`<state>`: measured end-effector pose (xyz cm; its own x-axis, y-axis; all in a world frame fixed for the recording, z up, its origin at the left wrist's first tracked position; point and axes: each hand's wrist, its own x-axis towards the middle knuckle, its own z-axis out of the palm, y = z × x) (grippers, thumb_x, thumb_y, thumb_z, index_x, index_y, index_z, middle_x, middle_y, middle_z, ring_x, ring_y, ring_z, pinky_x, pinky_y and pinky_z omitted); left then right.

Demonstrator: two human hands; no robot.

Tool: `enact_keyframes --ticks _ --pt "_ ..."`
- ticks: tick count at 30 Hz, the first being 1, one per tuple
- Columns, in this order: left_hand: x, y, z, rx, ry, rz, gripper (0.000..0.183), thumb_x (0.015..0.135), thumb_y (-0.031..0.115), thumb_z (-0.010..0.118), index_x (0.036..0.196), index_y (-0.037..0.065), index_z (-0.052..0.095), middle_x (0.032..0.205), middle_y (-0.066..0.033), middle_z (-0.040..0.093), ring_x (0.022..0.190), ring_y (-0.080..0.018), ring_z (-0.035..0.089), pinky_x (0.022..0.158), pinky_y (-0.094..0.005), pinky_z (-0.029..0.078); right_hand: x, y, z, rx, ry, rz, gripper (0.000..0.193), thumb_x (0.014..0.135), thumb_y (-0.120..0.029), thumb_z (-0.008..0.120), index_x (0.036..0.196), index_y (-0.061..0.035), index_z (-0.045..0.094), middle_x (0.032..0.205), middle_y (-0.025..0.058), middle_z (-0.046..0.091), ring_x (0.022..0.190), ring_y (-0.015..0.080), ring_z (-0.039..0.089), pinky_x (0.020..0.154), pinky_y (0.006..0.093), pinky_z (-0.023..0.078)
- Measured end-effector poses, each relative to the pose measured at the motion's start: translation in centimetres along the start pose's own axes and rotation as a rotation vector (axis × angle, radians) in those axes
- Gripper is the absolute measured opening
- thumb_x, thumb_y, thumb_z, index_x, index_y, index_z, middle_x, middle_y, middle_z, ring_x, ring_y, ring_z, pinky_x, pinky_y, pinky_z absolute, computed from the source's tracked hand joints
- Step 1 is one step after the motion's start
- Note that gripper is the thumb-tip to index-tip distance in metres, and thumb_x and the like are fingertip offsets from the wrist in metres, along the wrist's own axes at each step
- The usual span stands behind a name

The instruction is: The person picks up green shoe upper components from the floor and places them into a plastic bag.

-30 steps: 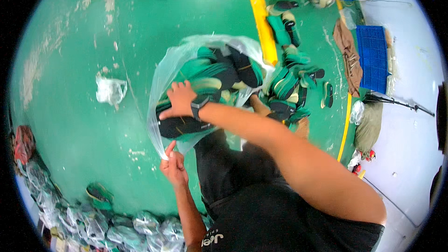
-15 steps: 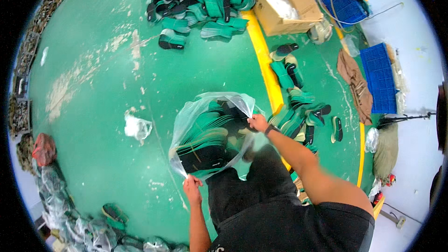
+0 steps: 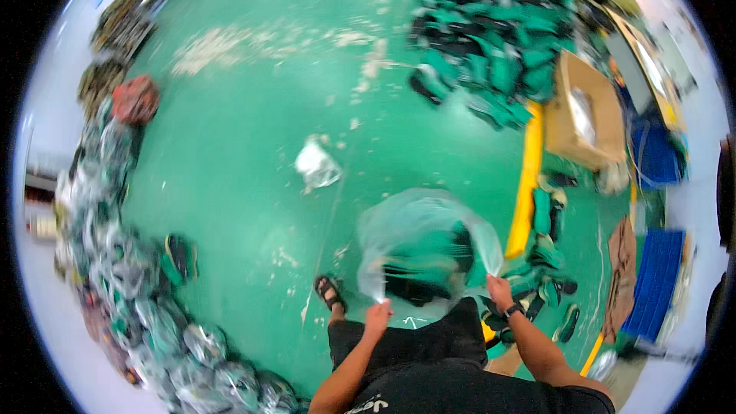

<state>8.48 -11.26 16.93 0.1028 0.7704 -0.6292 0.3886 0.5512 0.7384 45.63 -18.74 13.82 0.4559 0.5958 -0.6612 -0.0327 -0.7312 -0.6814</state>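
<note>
A clear plastic bag (image 3: 391,218) hangs in front of my legs, its mouth spread wide. Stacks of green and black shoe insoles (image 3: 429,257) fill its inside, blurred by motion. On the left of the mouth, my left hand (image 3: 377,314) is closed on a gathered bit of the rim. Over on the right side, my right hand (image 3: 500,293) pinches the rim and pulls it taut; a dark band circles that wrist. My sandalled foot (image 3: 330,293) stands on the floor left of the bag.
A big heap of insoles (image 3: 491,38) lies at the far right, beside a cardboard box (image 3: 563,115). Loose insoles (image 3: 540,261) lie past the yellow floor line (image 3: 525,192). Filled plastic bags (image 3: 115,253) line the left wall. A crumpled white plastic bag (image 3: 316,165) lies mid-floor.
The view has swung left, showing more of the bag row, and my left foot has come into sight. Both hands keep their hold on the bag's rim, which has shifted with me.
</note>
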Motion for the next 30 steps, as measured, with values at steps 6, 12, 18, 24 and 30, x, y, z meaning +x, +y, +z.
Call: enact_keyframes --ticks 6,12,18,24,30 --pt "1.0 -9.4 -14.2 -0.095 -0.161 0.043 0.044 0.088 0.038 0.040 0.074 0.000 0.055 0.069 -0.0131 0.058 0.063 -0.0265 0.054 0.059 -0.0373 0.041 -6.7 -4.1 16.7 -0.064 0.094 -0.015 0.043 0.085 -0.032 0.050 0.051 -0.0079 0.042 0.043 -0.0001 0.034 0.036 0.0144 0.033 0.037 0.0322 0.026" --pt "0.3 -11.1 -25.1 -0.041 -0.069 0.090 0.040 0.089 0.030 0.033 0.080 0.000 0.058 0.079 -0.0208 0.059 0.075 -0.0385 0.055 0.067 -0.0455 0.042 -20.7 -7.7 25.8 -0.163 0.066 -0.043 0.041 0.087 -0.034 0.048 0.054 -0.0108 0.042 0.042 -0.0022 0.027 0.035 0.0130 0.027 0.036 0.0307 0.025" --pt "-3.9 -14.7 -33.7 0.091 0.176 0.149 0.041 0.084 0.031 0.038 0.069 0.000 0.059 0.073 -0.0219 0.058 0.073 -0.0395 0.056 0.067 -0.0480 0.042 -31.2 -6.9 31.9 0.010 -0.125 0.038 0.040 0.086 -0.037 0.049 0.056 -0.0154 0.035 0.042 -0.0028 0.026 0.034 0.0137 0.027 0.035 0.0301 0.026" --pt "-16.4 -20.2 -35.6 0.113 0.306 0.098 0.030 0.078 0.023 0.044 0.071 0.000 0.061 0.075 -0.0229 0.059 0.070 -0.0392 0.058 0.060 -0.0472 0.046 -33.2 4.6 32.9 0.219 -0.207 0.285 0.032 0.089 -0.036 0.043 0.066 -0.0145 0.038 0.045 -0.0022 0.026 0.034 0.0146 0.027 0.035 0.0299 0.028" --pt "-24.6 -27.7 -38.7 0.095 0.292 -0.041 0.026 0.075 0.020 0.046 0.067 0.000 0.060 0.072 -0.0238 0.058 0.069 -0.0402 0.056 0.060 -0.0478 0.044 -36.8 9.6 34.4 -0.574 -0.270 -0.203 0.016 0.084 -0.020 0.048 0.092 -0.0059 0.045 0.077 0.0074 0.047 0.066 0.0210 0.047 0.059 0.0324 0.039"
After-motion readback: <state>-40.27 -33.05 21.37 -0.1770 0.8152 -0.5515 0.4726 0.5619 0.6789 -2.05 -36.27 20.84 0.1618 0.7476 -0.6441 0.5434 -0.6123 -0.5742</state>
